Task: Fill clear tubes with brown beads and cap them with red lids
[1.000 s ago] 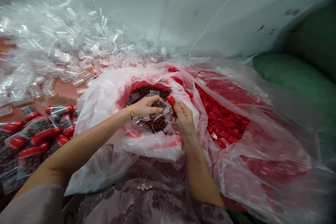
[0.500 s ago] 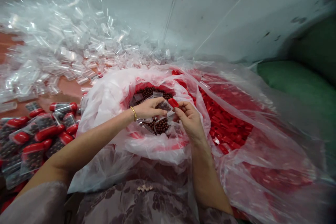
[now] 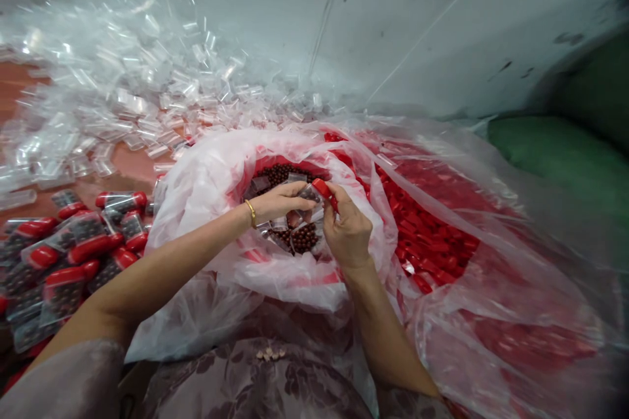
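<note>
Above the open mouth of a white plastic bag, my left hand grips a small clear container with dark beads in it. A red cap sits at the container's right end, and my right hand has its thumb and fingers closed on that cap. Whether the cap is fully seated I cannot tell. Below the hands, loose brown beads and several clear containers lie inside the bag. A gold bangle circles my left wrist.
Clear empty containers are heaped along the wall at the back left. Filled containers with red caps lie in a pile at the left. To the right, a clear plastic bag holds many red caps. A green surface stands at the far right.
My right hand has turned and closed more tightly around the red cap, which now sits against the container's end. My left hand keeps hold of the container.
</note>
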Motion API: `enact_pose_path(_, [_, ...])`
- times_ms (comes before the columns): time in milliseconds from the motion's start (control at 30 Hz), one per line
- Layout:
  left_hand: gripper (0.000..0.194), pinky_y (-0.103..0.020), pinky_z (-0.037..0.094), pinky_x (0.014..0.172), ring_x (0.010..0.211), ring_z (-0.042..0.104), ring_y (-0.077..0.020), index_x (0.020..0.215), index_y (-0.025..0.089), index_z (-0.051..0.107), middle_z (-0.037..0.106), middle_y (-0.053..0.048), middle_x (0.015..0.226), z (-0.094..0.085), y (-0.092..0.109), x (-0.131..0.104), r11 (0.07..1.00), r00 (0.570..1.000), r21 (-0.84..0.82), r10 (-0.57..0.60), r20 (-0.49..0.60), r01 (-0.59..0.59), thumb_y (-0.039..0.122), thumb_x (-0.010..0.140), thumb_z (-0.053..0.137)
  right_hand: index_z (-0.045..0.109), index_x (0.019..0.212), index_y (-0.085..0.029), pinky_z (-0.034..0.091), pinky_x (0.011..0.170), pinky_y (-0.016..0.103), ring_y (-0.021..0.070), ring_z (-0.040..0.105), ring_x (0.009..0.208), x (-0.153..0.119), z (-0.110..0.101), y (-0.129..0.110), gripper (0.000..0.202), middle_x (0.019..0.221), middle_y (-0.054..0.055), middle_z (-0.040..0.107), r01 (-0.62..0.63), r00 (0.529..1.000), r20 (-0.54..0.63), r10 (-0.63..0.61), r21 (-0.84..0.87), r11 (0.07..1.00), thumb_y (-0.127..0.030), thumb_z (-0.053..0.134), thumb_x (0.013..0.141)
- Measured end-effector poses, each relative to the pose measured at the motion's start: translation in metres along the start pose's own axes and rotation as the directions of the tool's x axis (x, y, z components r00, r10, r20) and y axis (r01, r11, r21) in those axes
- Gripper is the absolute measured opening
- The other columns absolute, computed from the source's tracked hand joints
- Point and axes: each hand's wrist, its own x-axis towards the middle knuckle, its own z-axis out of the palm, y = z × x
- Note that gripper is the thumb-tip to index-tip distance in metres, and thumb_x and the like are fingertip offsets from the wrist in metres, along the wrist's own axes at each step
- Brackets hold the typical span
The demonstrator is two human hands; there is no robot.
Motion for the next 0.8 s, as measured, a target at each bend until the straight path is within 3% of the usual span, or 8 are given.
enact_pose_path(167, [0.039, -0.018, 0.036, 0.042, 0.045, 0.045, -0.0052, 0.083, 0.016, 0.044, 0.054, 0.004, 0.061, 0.001, -0.003, 0.000, 0.998, 0.999, 0.054, 0.021, -0.038, -0.019, 0.047, 0.071, 0.064, 0.060, 0.119, -0.017, 0.056, 0.079, 0.023, 0.0164, 0.070, 0.090, -0.002, 0.001, 0.001, 0.034, 0.106, 0.008, 0.071, 0.089, 0.996, -0.021, -0.088, 0.040, 0.995, -0.011, 0.047, 0.088])
enact_pose_path(367, [0.032, -0.018, 0.037, 0.046, 0.049, 0.046, -0.0061, 0.083, 0.014, 0.047, 0.050, 0.006, 0.058, 0.005, -0.003, 0.000, 0.979, 0.988, 0.188, 0.106, -0.113, -0.083, 0.041, 0.074, 0.061, 0.061, 0.119, -0.023, 0.059, 0.082, 0.030, 0.0171, 0.070, 0.092, -0.003, 0.000, 0.003, 0.039, 0.107, 0.003, 0.071, -0.012, 0.999, -0.027, 0.022, 0.319, 0.948, -0.010, 0.049, 0.085])
enact_pose_path(500, [0.030, -0.019, 0.037, 0.048, 0.051, 0.045, -0.0069, 0.083, 0.013, 0.048, 0.049, 0.005, 0.059, 0.005, -0.002, -0.002, 0.960, 0.985, 0.265, 0.127, -0.120, -0.091, 0.041, 0.076, 0.058, 0.060, 0.121, -0.022, 0.057, 0.085, 0.029, 0.0180, 0.069, 0.096, -0.003, -0.001, 0.001, 0.045, 0.108, 0.005, 0.071, 0.050, 0.997, -0.076, -0.026, 0.339, 0.939, -0.004, 0.052, 0.081])
enact_pose_path(667, [0.029, -0.020, 0.034, 0.053, 0.058, 0.044, -0.0080, 0.076, 0.014, 0.049, 0.047, 0.004, 0.064, -0.001, 0.000, -0.004, 0.857, 0.977, 0.509, 0.171, -0.125, -0.085, 0.042, 0.075, 0.057, 0.061, 0.120, -0.022, 0.058, 0.081, 0.027, 0.0175, 0.070, 0.091, -0.006, -0.002, 0.003, 0.045, 0.107, 0.006, 0.071, 0.125, 0.992, -0.027, -0.123, 0.312, 0.942, -0.003, 0.051, 0.081])
enact_pose_path(800, [0.034, -0.020, 0.033, 0.057, 0.063, 0.041, -0.0087, 0.074, 0.014, 0.049, 0.046, 0.004, 0.066, 0.000, -0.001, -0.002, 0.789, 0.975, 0.603, 0.208, -0.084, -0.116, 0.046, 0.073, 0.058, 0.064, 0.116, -0.022, 0.058, 0.079, 0.029, 0.0187, 0.070, 0.090, -0.008, -0.009, 0.009, 0.042, 0.107, 0.007, 0.071, 0.123, 0.992, -0.036, -0.120, 0.441, 0.889, -0.006, 0.054, 0.078])
